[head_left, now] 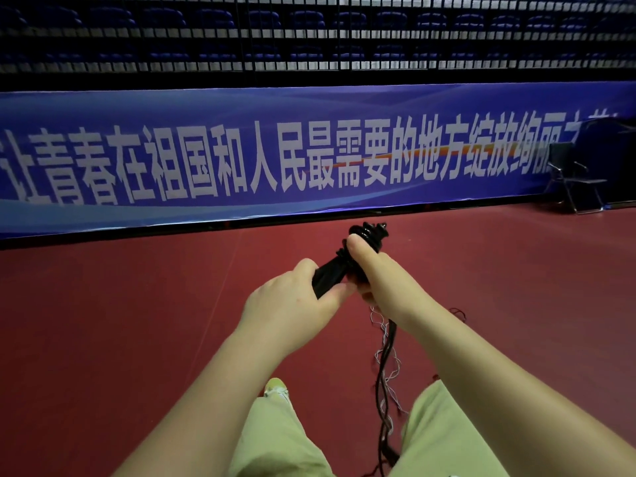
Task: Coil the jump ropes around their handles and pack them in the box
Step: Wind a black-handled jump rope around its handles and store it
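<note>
Even, fairly dim indoor light falls on the red floor (137,321) with no hard shadows. The far banner (309,156) bows (wide-angle distortion), its lettering soft; the far seating (309,32) is dark.

A dark red sports floor (137,321) is stretching across the lower part of the view, meeting a long blue banner (309,108) that is running the full width of the hall and carrying large white Chinese characters. Above the banner, a black metal railing (309,46) is fronting rows of dark blue spectator seats (213,18). At far right, a black folding chair (574,177) is standing on the floor just in front of the banner. In the foreground, pale green trousers (444,438) are filling the bottom edge, with a yellow-green shoe (277,387) showing on the floor.
</note>
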A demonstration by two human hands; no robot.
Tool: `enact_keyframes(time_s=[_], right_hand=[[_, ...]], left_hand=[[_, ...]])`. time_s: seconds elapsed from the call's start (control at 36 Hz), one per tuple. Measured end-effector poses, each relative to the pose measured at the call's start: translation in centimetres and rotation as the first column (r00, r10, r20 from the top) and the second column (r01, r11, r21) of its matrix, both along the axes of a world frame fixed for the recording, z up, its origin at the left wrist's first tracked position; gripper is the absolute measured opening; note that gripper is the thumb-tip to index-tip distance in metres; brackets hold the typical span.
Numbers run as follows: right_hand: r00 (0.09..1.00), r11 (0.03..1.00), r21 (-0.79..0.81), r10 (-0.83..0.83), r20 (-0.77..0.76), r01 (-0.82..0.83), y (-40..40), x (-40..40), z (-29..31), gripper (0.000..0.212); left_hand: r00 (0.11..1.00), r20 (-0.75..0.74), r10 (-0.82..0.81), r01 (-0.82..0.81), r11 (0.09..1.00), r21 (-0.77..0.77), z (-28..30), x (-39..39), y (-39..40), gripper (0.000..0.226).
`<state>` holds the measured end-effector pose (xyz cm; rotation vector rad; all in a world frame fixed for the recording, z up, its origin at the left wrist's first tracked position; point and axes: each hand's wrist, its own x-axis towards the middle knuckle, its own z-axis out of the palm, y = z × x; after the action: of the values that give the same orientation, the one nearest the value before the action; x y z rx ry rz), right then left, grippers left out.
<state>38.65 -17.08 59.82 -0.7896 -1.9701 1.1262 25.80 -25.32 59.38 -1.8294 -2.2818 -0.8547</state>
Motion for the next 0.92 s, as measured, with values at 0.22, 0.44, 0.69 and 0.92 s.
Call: enact_keyframes(time_s=[0.22,0.44,0.69,0.92], right_hand=[[0.964,0.967,-0.175,0.145,-0.224,-0.186,0.7,1.0,-0.3,0.055],[0.946,0.943,-0.173,0.248,-0.210,-0.285,0.7,1.5,-0.2,0.052],[0.949,0.949,-0.043,0.311,-0.054,-0.314,0.3,1.6,0.7,0.056],[0.960,0.960,0.064,0.277,-0.042,-0.274,0.7,2.0,0.7,0.059]], left_hand=[[0.136,0.931,-0.340,0.803,0.588,0.098,-0.8,-1.3,-0.3,0.068],[-0.460,0.888,-0.024,0.818,0.376,0.434,-2.2,1.0,0.4,0.074],[-0.176,0.982,-0.063,0.708,0.686,0.171,-0.3,-0.1,-0.6,0.067],[0.479,0.844,-0.241,0.427,0.904,0.016,1.6,-0.1,-1.6,0.066]])
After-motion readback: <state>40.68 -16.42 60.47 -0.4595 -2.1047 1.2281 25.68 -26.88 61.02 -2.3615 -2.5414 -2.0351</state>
